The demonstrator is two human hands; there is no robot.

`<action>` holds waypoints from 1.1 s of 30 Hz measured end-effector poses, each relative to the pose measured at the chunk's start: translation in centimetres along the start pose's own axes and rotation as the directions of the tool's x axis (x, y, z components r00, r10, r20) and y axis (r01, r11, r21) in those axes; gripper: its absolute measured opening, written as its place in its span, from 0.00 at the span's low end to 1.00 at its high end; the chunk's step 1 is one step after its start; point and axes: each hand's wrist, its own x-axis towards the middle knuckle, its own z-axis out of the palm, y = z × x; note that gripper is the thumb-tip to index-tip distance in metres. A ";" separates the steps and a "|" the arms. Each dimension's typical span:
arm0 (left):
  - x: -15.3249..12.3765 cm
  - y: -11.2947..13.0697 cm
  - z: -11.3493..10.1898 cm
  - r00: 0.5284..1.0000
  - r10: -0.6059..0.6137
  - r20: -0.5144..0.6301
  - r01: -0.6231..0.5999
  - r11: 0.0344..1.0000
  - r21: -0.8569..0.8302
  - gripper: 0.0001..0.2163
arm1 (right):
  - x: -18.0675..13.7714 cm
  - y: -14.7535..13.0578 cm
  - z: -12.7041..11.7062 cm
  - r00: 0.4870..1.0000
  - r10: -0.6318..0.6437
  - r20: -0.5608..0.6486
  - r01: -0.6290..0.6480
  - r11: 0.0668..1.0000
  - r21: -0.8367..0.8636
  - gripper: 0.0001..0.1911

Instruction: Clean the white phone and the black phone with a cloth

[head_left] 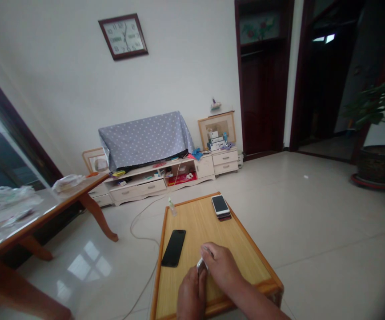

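Observation:
Over the near part of the small wooden table, my left hand and my right hand are both closed on a slim silver-edged phone. It is tilted and seen mostly edge-on, with much of it hidden by my fingers. A large black phone lies flat to the left of my hands. Near the table's far right corner is a stack of phones, with a white-framed one on top. A small clear bottle with a greenish top stands at the far left corner.
A larger brown table with plastic bags on it stands at the left. A pale cable runs across the tiled floor beside the small table. Ahead is a low white cabinet; a potted plant is at the right.

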 end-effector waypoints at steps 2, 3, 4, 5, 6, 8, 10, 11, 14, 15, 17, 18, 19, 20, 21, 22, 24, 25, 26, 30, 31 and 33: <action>0.0 0.1 -0.1 1.000 -0.004 0.004 0.003 1.000 0.005 0.15 | 0.2 0.1 -0.2 0.999 0.017 -0.038 -0.018 1.000 -0.012 0.15; 0.0 0.1 -0.1 1.000 -0.002 0.005 0.002 1.000 0.003 0.15 | 0.2 0.1 -0.2 0.999 0.017 -0.040 -0.018 1.000 -0.018 0.15; 0.1 0.1 -0.1 1.000 0.002 0.008 -0.002 1.000 -0.004 0.15 | 0.1 0.1 0.0 1.000 0.011 -0.029 -0.011 1.000 -0.022 0.15; 0.1 0.1 -0.1 1.000 0.006 0.015 -0.005 1.000 -0.013 0.15 | 0.0 0.0 0.2 1.000 0.000 -0.010 0.000 1.000 -0.023 0.14; 0.1 0.1 -0.2 1.000 0.007 0.023 -0.007 1.000 -0.019 0.15 | -0.2 -0.1 0.4 1.000 -0.012 0.012 0.012 1.000 -0.020 0.14; 0.2 0.1 -0.2 0.999 0.007 0.035 -0.007 1.000 -0.023 0.15 | -0.3 -0.2 0.5 0.999 -0.026 0.041 0.026 1.000 -0.004 0.14; 0.1 0.1 -0.2 1.000 0.002 0.027 -0.002 1.000 -0.006 0.15 | -0.1 0.1 0.3 1.000 -0.017 0.015 0.017 1.000 0.012 0.15; 0.1 0.1 -0.2 1.000 0.002 0.019 -0.002 1.000 0.006 0.15 | 0.1 0.2 0.1 1.000 -0.006 -0.012 0.006 1.000 0.017 0.16; 0.1 -0.1 -0.1 1.000 0.013 -0.001 -0.013 0.999 0.036 0.14 | 0.5 0.6 -0.4 0.998 0.009 -0.064 -0.008 1.000 0.020 0.16; 0.1 -0.2 0.0 1.000 0.020 0.000 -0.020 0.999 0.037 0.14 | 0.4 0.5 -0.3 0.999 0.004 -0.053 -0.002 1.000 0.025 0.16; 0.1 -0.3 0.0 1.000 0.030 0.007 -0.030 0.999 0.027 0.15 | 0.0 0.3 0.0 1.000 -0.020 -0.011 0.021 0.999 0.044 0.15; 0.1 -0.3 0.0 1.000 0.028 0.010 -0.029 0.999 0.023 0.15 | -0.2 0.2 0.2 0.999 -0.031 0.009 0.031 0.998 0.060 0.14; 0.1 -0.3 0.0 1.000 0.026 0.015 -0.026 0.999 0.021 0.15 | -0.3 0.1 0.4 0.999 -0.037 0.020 0.035 0.996 0.080 0.14; 0.1 -0.3 0.0 1.000 0.021 0.016 -0.021 1.000 0.021 0.14 | -0.3 0.2 0.5 0.999 -0.035 0.022 0.033 0.994 0.107 0.14; 0.1 -0.2 0.0 1.000 0.017 0.016 -0.017 1.000 0.022 0.14 | -0.2 0.3 0.5 1.000 -0.026 0.017 0.023 0.990 0.141 0.15; 0.1 0.0 -0.1 1.000 0.015 0.014 -0.016 1.000 0.023 0.14 | 0.1 0.6 0.5 1.000 -0.008 0.005 0.007 0.983 0.183 0.16; 0.1 0.2 -0.1 1.000 0.017 0.006 -0.017 1.000 0.024 0.14 | 0.7 1.3 0.3 0.998 0.067 -0.013 -0.060 0.956 0.287 0.18; 0.1 0.2 -0.1 1.000 0.017 0.001 -0.017 1.000 0.025 0.14 | 1.0 1.7 0.2 0.993 0.122 -0.005 -0.113 0.931 0.346 0.19; 0.1 0.2 -0.1 1.000 0.016 -0.003 -0.016 0.999 0.029 0.14 | 1.3 2.1 0.2 0.983 0.180 0.018 -0.172 0.898 0.405 0.20; 0.2 0.0 -0.1 1.000 -0.009 -0.005 0.010 0.998 0.069 0.14 | 1.6 3.4 0.3 0.929 0.324 0.179 -0.366 0.736 0.570 0.22; 0.2 -0.1 -0.1 1.000 -0.013 0.004 0.012 0.998 0.068 0.14 | 1.5 3.7 0.5 0.914 0.344 0.213 -0.402 0.702 0.588 0.22; 0.2 -0.1 -0.2 1.000 -0.025 0.011 0.024 0.998 0.065 0.15 | 1.4 4.4 0.9 0.880 0.391 0.269 -0.471 0.647 0.600 0.21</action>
